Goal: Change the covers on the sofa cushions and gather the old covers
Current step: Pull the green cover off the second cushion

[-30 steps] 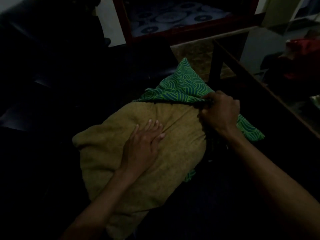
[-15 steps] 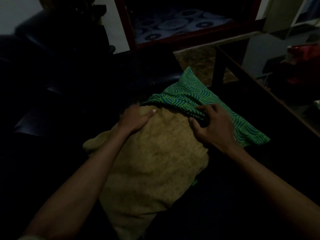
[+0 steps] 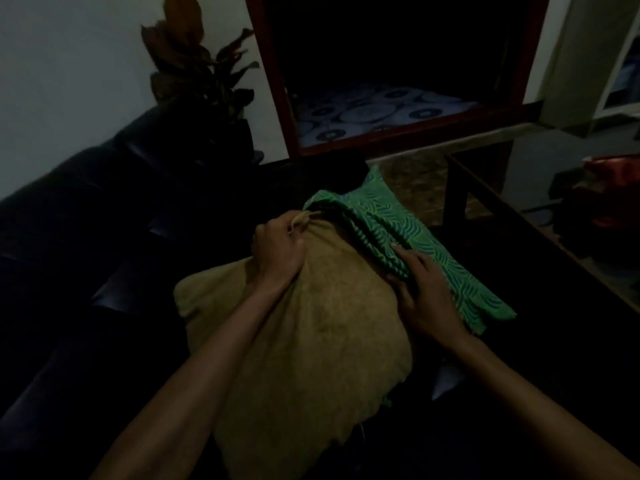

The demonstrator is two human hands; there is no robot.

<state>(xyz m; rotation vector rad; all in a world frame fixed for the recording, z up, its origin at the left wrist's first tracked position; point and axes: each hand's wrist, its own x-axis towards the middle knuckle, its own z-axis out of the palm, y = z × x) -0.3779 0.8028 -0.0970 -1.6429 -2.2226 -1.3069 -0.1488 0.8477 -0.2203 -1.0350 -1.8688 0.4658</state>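
Observation:
A tan cushion (image 3: 311, 348) lies on the dark sofa (image 3: 86, 237) in front of me. A green patterned cover (image 3: 398, 230) is bunched over the cushion's far right end. My left hand (image 3: 278, 247) grips the cushion's far left corner, its fingers curled round the tan fabric. On the right side, my right hand (image 3: 420, 289) holds the gathered edge of the green cover, fingers curled into the folds. The far end of the cushion is hidden inside the cover.
A dark low table (image 3: 540, 258) with a wooden rim runs along the right. A wood-framed cabinet (image 3: 398, 140) with a patterned cloth inside stands ahead. A dried plant (image 3: 197, 64) rises behind the sofa. Red things (image 3: 609, 188) lie at the far right.
My left hand left the cushion's middle, moved to the far left corner and took hold of it. My right hand slid down the cover's bunched edge. The view tilted up.

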